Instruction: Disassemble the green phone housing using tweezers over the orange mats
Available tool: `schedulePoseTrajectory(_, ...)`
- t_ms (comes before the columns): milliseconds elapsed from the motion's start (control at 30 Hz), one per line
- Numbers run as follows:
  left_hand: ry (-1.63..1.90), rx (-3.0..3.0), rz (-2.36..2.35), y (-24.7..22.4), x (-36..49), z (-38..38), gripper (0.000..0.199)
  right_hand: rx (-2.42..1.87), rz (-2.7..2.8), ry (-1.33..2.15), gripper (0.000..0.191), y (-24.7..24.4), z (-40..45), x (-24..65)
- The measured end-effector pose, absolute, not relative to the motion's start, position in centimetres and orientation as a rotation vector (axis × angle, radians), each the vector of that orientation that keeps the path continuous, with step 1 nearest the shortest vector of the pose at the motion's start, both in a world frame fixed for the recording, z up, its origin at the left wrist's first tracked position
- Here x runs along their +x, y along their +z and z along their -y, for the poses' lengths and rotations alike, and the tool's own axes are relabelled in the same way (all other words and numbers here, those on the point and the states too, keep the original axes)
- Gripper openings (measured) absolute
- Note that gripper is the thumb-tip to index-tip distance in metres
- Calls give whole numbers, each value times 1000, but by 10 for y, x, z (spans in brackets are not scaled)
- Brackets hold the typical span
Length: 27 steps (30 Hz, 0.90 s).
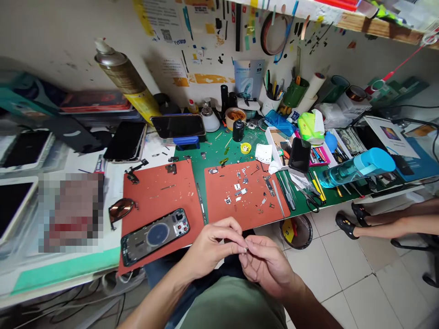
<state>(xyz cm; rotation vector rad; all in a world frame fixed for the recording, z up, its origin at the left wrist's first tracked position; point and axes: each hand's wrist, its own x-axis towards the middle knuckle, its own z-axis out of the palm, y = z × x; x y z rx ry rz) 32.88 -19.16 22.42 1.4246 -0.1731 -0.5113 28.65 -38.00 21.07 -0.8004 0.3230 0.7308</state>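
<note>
My left hand [214, 244] and my right hand [265, 260] meet in front of the bench edge, above my lap. Thumb and fingers of both are pinched together around something tiny that I cannot make out. Just beyond them lies the right orange mat [219, 201], strewn with small phone parts [243, 192], several of them metal shields and screws. On the left orange mat [154, 187] rests a phone back housing [156, 235], its inner side up with a round charging coil. A flex cable part [135, 173] lies at that mat's upper left corner.
A phone [178, 126] leans on a blue stand [187, 142]. Tweezers [279, 198], scissors [310, 198] and a blue water bottle [358, 167] lie to the right. Sunglasses [122, 209] overhang the left mat. A bin [297, 230] stands below; another person's legs [394, 219] are at right.
</note>
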Motion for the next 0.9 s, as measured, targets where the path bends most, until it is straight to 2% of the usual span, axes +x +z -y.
schedulePoseTrajectory(167, -496, 1379, 6, 212, 313, 188, 27, -911, -368, 609, 39, 208, 380, 282)
schedulePoseTrajectory(400, -540, 1319, -208, 215, 291, 195, 44, -1638, -175, 178, 37, 208, 372, 272)
schedulePoseTrajectory(700, -567, 1274, -347, 214, 295, 192, 45, -1832, -88, 183, 41, 209, 367, 273)
schedulePoseTrajectory(800, -535, 1260, -388, 214, 297, 190, 49, -1987, -82, 64, 43, 216, 380, 290)
schedulePoseTrajectory(900, -497, 1195, -470, 213, 297, 188, 58, -2172, -79, -195, 32, 230, 401, 335)
